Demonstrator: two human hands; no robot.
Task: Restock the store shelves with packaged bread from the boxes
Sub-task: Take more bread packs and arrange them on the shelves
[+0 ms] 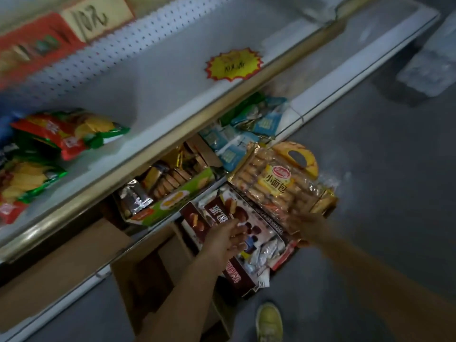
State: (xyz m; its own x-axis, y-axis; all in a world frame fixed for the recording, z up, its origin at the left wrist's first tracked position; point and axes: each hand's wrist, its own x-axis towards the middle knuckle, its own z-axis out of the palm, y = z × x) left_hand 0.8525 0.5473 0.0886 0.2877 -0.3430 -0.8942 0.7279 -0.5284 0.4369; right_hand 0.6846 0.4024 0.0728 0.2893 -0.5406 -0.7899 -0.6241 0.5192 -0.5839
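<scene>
A clear bag of small bread rolls (278, 186), with a yellow label and a yellow carry handle, lies tilted over the open boxes in front of the bottom shelf. My right hand (308, 227) is blurred and holds the bag at its near edge. My left hand (228, 239) hovers with loosely curled fingers over a brown chocolate-pie box (217, 213) and holds nothing. That box stands open on the floor with small wrapped packets (264, 253) inside it.
The white middle shelf (158, 99) carries red-and-green snack bags (66, 132) at its left and a yellow starburst price tag (234, 64). Below sit a green biscuit box (172, 201) and blue packets (232, 144). Cardboard boxes (148, 272) stand on the floor beside my shoe (270, 322).
</scene>
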